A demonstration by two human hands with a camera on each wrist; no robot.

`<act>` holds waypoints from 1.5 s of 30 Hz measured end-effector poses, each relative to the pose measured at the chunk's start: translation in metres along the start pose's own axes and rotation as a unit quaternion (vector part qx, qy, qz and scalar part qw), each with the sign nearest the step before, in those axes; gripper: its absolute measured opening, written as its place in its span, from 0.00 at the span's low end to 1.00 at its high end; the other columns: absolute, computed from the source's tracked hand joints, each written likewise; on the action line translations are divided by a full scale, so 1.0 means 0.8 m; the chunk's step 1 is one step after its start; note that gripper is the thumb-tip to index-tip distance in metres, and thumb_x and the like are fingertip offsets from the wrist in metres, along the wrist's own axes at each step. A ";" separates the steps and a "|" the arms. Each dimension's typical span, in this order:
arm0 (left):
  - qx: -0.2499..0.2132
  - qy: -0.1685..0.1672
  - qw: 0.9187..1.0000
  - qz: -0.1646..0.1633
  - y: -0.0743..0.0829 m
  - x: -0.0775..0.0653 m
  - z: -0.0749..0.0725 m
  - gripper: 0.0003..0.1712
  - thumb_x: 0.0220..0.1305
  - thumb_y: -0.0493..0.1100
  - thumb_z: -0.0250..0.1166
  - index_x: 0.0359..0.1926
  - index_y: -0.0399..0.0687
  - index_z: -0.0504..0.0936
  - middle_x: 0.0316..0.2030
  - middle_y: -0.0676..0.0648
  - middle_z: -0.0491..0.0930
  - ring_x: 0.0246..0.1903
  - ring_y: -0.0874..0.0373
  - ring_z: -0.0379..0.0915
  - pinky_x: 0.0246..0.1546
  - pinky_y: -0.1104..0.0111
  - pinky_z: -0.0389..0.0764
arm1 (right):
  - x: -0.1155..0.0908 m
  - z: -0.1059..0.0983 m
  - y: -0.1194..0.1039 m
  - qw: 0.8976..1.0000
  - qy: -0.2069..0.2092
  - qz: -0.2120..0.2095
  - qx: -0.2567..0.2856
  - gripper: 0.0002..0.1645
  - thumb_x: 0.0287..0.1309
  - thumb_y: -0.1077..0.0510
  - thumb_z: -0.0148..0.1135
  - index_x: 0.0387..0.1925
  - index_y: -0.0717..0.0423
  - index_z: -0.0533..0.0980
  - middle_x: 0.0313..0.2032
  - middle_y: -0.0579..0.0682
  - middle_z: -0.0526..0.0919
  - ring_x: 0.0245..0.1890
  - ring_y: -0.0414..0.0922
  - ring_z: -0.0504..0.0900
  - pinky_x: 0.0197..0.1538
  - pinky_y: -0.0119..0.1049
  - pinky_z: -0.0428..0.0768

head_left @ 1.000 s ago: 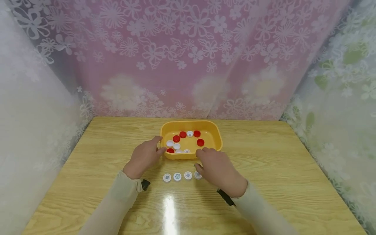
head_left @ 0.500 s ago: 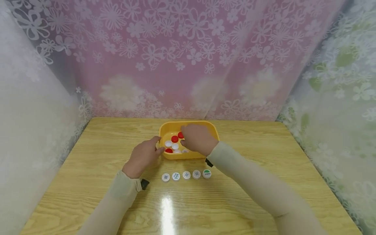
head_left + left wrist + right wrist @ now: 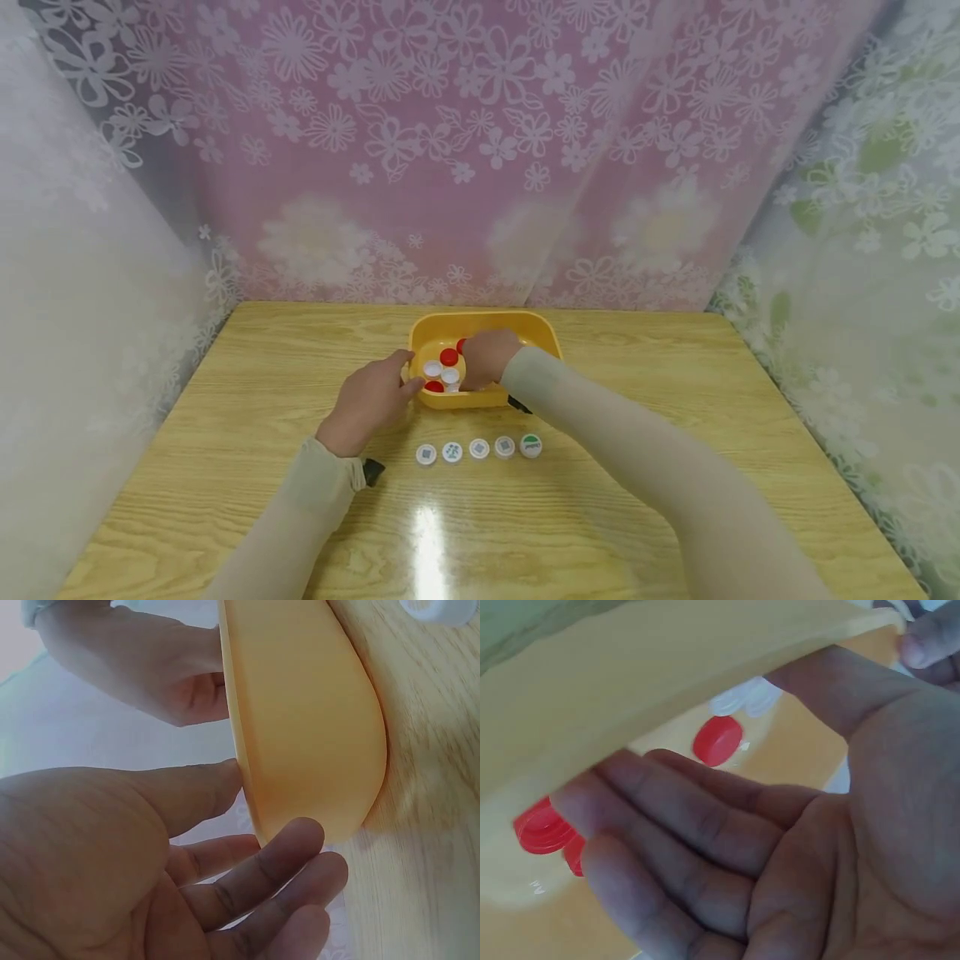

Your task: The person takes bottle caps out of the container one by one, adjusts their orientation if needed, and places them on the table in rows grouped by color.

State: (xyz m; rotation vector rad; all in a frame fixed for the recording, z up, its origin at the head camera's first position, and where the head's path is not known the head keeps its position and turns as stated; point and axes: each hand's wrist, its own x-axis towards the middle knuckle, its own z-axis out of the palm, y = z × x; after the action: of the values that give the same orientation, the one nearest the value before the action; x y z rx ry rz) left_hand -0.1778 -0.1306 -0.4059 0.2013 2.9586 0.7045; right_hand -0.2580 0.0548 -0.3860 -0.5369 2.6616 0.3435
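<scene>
A yellow plastic tub stands on the table with red bottle caps and white bottle caps inside. My left hand holds the tub's left end, its thumb and index finger at the rim in the left wrist view. Reaching down into the tub, my right hand is close to the near wall, beside the white caps. In the right wrist view the rim hides its thumb tip and index fingertip, so I cannot tell whether it pinches a cap. A red cap lies beyond its fingers there.
Several white caps lie in a row on the wooden table, in front of the tub. The rightmost cap bears a green print. A pink flowered curtain hangs behind the table, with pale curtains at both sides.
My right hand has left the right end of the row, uncovering the green-printed cap, and reached into the tub. It then lowered toward the near wall. My left hand stays at the rim.
</scene>
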 end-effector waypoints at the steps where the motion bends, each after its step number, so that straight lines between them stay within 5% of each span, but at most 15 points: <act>1: -0.001 0.000 1.000 0.000 0.000 0.000 0.000 0.33 0.73 0.53 0.65 0.71 0.43 0.72 0.59 0.40 0.83 0.49 0.45 0.83 0.50 0.51 0.83 | 0.003 0.001 0.000 1.000 -0.004 -0.001 -0.003 0.22 0.57 0.37 0.72 0.39 0.49 0.84 0.30 0.44 0.84 0.29 0.43 0.79 0.36 0.37 0.81; 12: 0.005 -0.001 1.000 0.001 -0.001 0.001 0.001 0.32 0.73 0.53 0.66 0.71 0.43 0.73 0.54 0.41 0.85 0.37 0.51 0.81 0.42 0.56 0.84 | 0.046 0.033 0.011 0.999 -0.032 -0.036 -0.013 0.09 0.66 0.50 0.61 0.34 0.49 0.83 0.32 0.46 0.83 0.29 0.46 0.77 0.33 0.36 0.75; 23: 0.000 0.001 1.000 0.004 0.001 -0.001 0.001 0.33 0.74 0.53 0.65 0.71 0.42 0.72 0.55 0.41 0.85 0.42 0.48 0.83 0.47 0.53 0.84 | 0.015 0.014 0.018 0.995 0.011 -0.098 -0.002 0.07 0.67 0.51 0.67 0.41 0.49 0.80 0.35 0.44 0.83 0.35 0.46 0.79 0.48 0.39 0.81; 29: 0.000 -0.005 1.000 -0.001 0.002 -0.002 0.000 0.33 0.74 0.53 0.65 0.71 0.42 0.72 0.58 0.40 0.84 0.44 0.47 0.83 0.49 0.52 0.84 | 0.008 0.008 0.038 0.988 0.066 -0.133 0.044 0.17 0.66 0.52 0.68 0.54 0.49 0.78 0.45 0.44 0.85 0.42 0.44 0.82 0.54 0.39 0.82; 36: 0.004 -0.005 1.000 -0.002 -0.001 0.001 0.001 0.33 0.74 0.54 0.65 0.71 0.42 0.72 0.55 0.40 0.85 0.42 0.49 0.83 0.47 0.53 0.84 | -0.046 -0.009 0.044 0.968 0.155 -0.185 0.067 0.13 0.65 0.52 0.66 0.48 0.48 0.77 0.40 0.43 0.85 0.33 0.40 0.80 0.43 0.35 0.82; 41: 0.005 0.002 1.000 0.004 -0.002 0.001 0.001 0.32 0.73 0.53 0.66 0.70 0.42 0.73 0.47 0.42 0.87 0.33 0.53 0.79 0.40 0.56 0.83 | -0.089 0.000 0.033 0.931 0.269 -0.225 0.101 0.10 0.68 0.49 0.64 0.45 0.48 0.77 0.33 0.39 0.82 0.29 0.37 0.77 0.37 0.32 0.79; 45: 0.001 0.001 1.000 0.002 -0.002 0.000 0.000 0.33 0.73 0.53 0.66 0.71 0.43 0.72 0.47 0.43 0.87 0.29 0.54 0.76 0.39 0.58 0.83 | -0.121 0.011 0.020 0.906 0.308 -0.254 0.138 0.10 0.69 0.48 0.65 0.42 0.48 0.77 0.32 0.39 0.82 0.30 0.35 0.78 0.37 0.30 0.79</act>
State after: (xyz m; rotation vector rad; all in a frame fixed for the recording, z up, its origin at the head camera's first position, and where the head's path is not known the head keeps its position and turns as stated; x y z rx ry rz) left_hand -0.1776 -0.1319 -0.4068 0.2084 2.9608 0.7039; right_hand -0.1795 0.1024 -0.3500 -1.3879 2.9072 -0.4251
